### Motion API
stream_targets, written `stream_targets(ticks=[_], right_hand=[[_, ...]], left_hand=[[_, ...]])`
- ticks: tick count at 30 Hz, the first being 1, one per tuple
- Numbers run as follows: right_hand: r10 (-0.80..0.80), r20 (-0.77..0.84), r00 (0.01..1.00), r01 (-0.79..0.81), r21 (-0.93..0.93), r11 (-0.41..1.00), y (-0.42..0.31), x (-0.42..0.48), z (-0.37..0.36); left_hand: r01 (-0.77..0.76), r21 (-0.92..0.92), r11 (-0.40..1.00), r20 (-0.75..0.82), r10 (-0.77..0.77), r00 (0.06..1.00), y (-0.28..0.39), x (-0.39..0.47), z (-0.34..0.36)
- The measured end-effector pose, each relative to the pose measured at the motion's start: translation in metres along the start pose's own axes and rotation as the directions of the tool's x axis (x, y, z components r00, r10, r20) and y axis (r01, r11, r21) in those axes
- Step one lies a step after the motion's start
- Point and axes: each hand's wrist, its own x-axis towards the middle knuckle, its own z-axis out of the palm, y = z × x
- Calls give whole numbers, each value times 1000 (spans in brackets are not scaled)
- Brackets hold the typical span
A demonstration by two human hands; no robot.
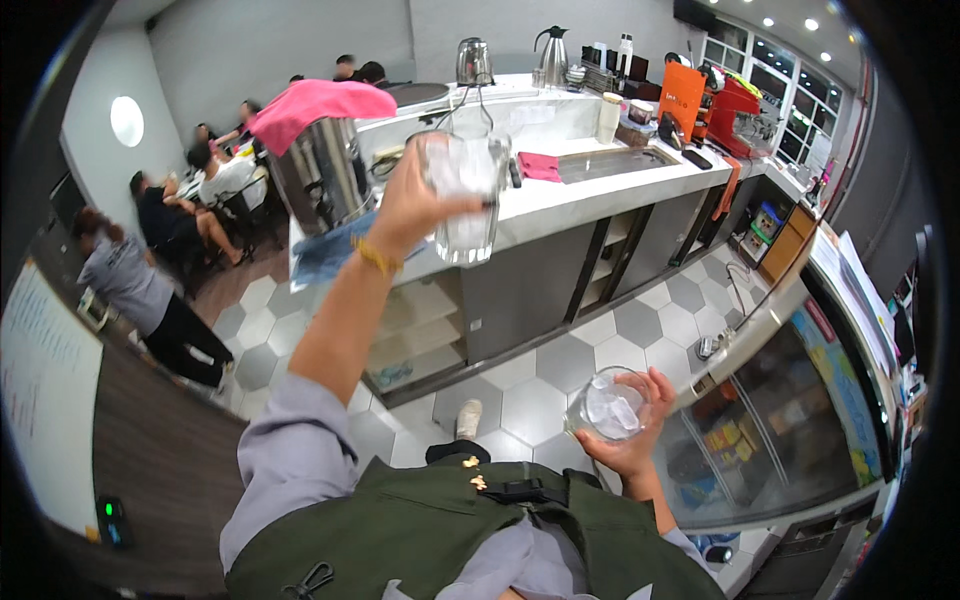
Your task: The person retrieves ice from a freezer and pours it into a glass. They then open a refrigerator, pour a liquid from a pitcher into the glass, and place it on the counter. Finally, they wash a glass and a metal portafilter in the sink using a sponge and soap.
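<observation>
A clear glass (466, 232) with ice in it is held up in my left hand (411, 191), fingers and thumb wrapped around its side. Behind it lies the edge of the white counter (551, 206). Lower down on the right, my right hand (634, 450) grips another glass (592, 424) from the side, above the tiled floor. Pieces of ice (619, 405) show through its round mouth. Beyond the raised glass, a folded pink cloth (539, 166) lies by the counter's sink.
A pink cloth (322, 105) covers a steel dispenser (330, 169) at the counter's left end. A red espresso machine (739, 120) stands on the far right. Close on my right is a glass-fronted cabinet (757, 435). A person (127, 277) stands at left; several people sit beyond.
</observation>
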Motion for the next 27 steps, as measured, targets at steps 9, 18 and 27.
stream_targets(ticks=[9,18,27], right_hand=[[61,-310,949,-204,-453,868,135,116,64],[80,-360,929,-345,-770,536,172,166,74],[130,-387,913,-389,-725,569,228,200,84]], left_hand=[[241,-355,903,-55,-277,959,-271,372,-23],[557,152,817,-682,-321,657,-483,526,-77],[562,392,728,-749,-102,655,-608,526,-181]])
